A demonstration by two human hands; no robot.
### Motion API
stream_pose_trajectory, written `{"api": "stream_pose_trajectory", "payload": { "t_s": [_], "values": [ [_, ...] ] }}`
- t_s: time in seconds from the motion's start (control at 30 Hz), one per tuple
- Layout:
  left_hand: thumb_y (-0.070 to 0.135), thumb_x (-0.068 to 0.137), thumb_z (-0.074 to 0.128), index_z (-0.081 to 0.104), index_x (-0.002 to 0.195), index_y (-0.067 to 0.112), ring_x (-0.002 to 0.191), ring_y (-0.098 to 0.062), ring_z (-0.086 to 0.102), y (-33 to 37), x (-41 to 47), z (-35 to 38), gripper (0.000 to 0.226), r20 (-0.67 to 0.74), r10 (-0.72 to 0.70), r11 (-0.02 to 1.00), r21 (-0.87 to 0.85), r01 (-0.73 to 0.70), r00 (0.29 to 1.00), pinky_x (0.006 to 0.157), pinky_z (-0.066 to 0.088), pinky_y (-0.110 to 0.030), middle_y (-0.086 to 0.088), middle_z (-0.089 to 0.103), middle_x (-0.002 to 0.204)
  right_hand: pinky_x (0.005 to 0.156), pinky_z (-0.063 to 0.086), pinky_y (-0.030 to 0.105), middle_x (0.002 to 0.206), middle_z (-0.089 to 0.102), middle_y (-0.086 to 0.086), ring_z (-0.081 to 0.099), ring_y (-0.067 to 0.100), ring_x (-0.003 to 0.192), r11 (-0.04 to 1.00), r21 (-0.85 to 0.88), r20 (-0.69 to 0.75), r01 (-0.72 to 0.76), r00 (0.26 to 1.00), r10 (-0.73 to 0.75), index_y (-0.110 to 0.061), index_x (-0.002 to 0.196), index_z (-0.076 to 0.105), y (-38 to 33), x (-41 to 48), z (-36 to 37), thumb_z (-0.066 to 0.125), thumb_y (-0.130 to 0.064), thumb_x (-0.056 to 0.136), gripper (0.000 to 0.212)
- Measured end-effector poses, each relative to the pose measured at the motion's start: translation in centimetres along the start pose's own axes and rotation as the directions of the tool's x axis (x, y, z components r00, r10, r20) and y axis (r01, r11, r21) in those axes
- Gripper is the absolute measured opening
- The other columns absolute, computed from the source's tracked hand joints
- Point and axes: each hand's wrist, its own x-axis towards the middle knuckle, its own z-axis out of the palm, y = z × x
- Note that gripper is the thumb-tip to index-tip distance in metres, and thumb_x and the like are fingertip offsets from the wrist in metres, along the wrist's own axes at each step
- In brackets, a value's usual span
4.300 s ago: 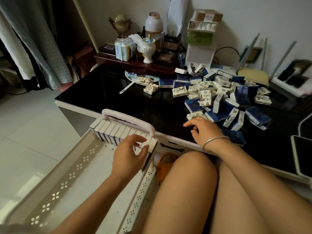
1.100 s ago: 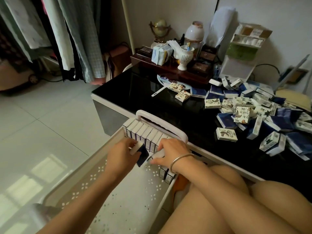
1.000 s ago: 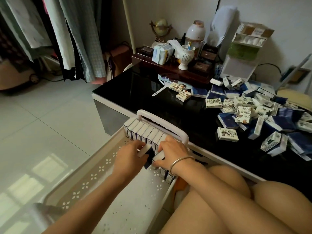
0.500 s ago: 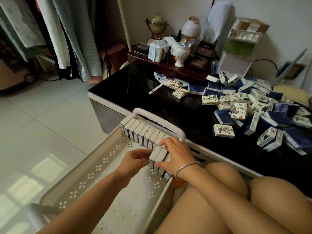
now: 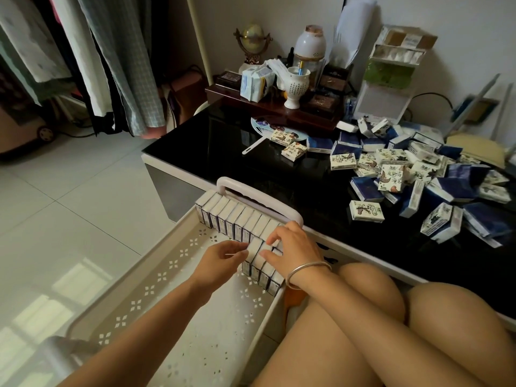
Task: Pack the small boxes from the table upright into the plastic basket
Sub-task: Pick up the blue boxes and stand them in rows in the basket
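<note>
While both forearms reach down from the lower edge of the view into the plastic basket (image 5: 156,277), the hands meet at its far right corner, just below the white handle (image 5: 259,196). The left hand (image 5: 220,261) comes in from the left with its fingers bent, their tips set against the broad outer face of the end box of the short row (image 5: 262,270); it appears to push rather than grip, and nothing lies inside the palm. The right hand (image 5: 293,247), a metal bangle (image 5: 307,270) on its wrist, lies palm down across the tops of that same row, fingers spread and only slightly bent, thumb pressing on a box top, clasping nothing. So the short row sits squeezed between the two hands, upright, against the basket's right wall; four box ends show below the right wrist, with more hidden under the palm. Behind it the long row (image 5: 237,216) stands upright along the far wall beneath the handle, about ten tops countable before the right fingers cover the last. On the black table (image 5: 251,169) the loose boxes (image 5: 418,174) lie in one jumbled heap well right of the hands, more than twenty, too overlapped for an exact count; one single box (image 5: 365,210) lies flat nearest the front edge, and two more rest by a hand fan (image 5: 265,129).
</note>
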Motion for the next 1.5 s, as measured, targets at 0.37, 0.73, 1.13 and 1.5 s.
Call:
{"api": "stream_pose_trajectory", "payload": {
  "t_s": [0.37,0.73,1.13,1.5],
  "values": [
    [0.024,0.091,0.060,0.067,0.088,0.022,0.072,-0.003,0.061,11.2,0.8,7.9,0.008,-0.114,0.646,0.741,0.330,-0.584,0.755,0.062,0.051,-0.023,0.010,0.064,0.084,0.068,0.047,0.026,0.077,0.065,-0.013,0.057,0.008,0.066,0.969,0.211,-0.267,-0.127,0.946,0.182,-0.027,0.084,0.068,5.8,1.2,-8.9,0.064,-0.023,0.086,0.007],
    [0.025,0.094,0.052,0.061,0.120,0.014,0.116,-0.028,0.053,15.7,12.2,23.9,0.030,0.374,0.519,0.525,0.570,-0.632,0.768,0.092,0.048,-0.041,-0.006,0.059,0.125,0.075,0.050,0.030,0.087,0.067,-0.002,0.063,0.018,0.080,0.871,0.232,-0.360,-0.432,0.794,0.490,-0.022,0.082,0.069,23.1,-2.5,-12.7,0.065,-0.010,0.083,0.013],
    [0.038,0.091,0.061,0.072,0.102,0.023,0.131,-0.026,0.037,15.5,18.7,23.6,0.022,0.242,0.479,0.479,0.733,-0.483,0.844,0.093,0.048,-0.042,-0.002,0.056,0.134,0.073,0.045,0.039,0.089,0.057,0.007,0.055,0.032,0.088,0.935,-0.148,-0.650,-0.324,0.744,0.155,-0.018,0.085,0.063,24.6,0.1,-13.5,0.067,-0.019,0.077,0.009],
    [0.045,0.068,0.084,0.039,0.129,0.015,0.119,-0.029,0.049,15.4,18.1,22.3,0.082,0.107,0.433,0.629,0.675,-0.385,0.895,0.094,0.045,-0.039,-0.008,0.049,0.132,0.087,0.033,0.038,0.096,0.067,0.013,0.048,0.031,0.107,0.823,-0.263,-0.553,-0.503,0.778,0.299,-0.011,0.118,0.047,22.0,4.5,-14.0,0.063,-0.033,0.078,0.048]
  ]
}}
